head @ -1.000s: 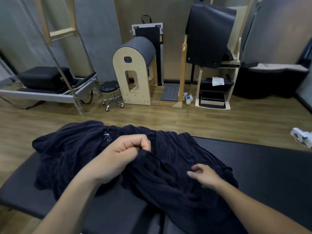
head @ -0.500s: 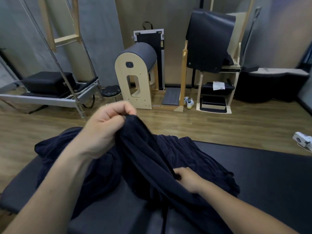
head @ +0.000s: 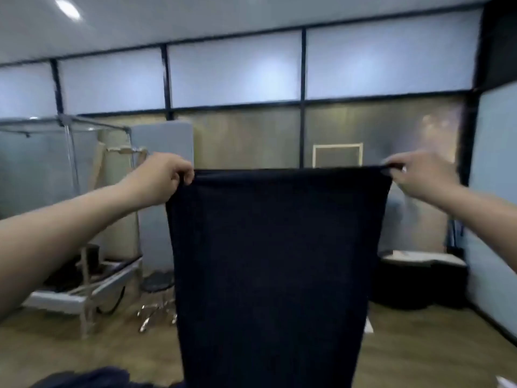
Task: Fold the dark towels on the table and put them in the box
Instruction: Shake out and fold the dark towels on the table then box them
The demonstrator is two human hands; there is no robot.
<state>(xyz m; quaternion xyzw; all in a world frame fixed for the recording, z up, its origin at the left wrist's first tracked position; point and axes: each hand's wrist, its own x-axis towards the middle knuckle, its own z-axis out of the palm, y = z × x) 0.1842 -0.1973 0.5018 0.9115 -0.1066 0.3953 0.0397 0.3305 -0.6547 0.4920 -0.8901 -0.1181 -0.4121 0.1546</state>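
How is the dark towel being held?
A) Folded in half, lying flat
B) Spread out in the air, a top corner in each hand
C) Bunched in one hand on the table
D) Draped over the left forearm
B: the left hand and the right hand each grip a top corner of the dark towel, which hangs down spread between them.

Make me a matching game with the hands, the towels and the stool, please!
Things:
1. left hand
2. right hand
3. towel pile
4. stool

Places:
a. lies at the picture's bottom edge, on the left
b. pinches the top right corner of the hanging towel
c. stands on the floor, left of the hanging towel
d. grips the top left corner of the hanging towel

Pairs: 1-d, 2-b, 3-a, 4-c.
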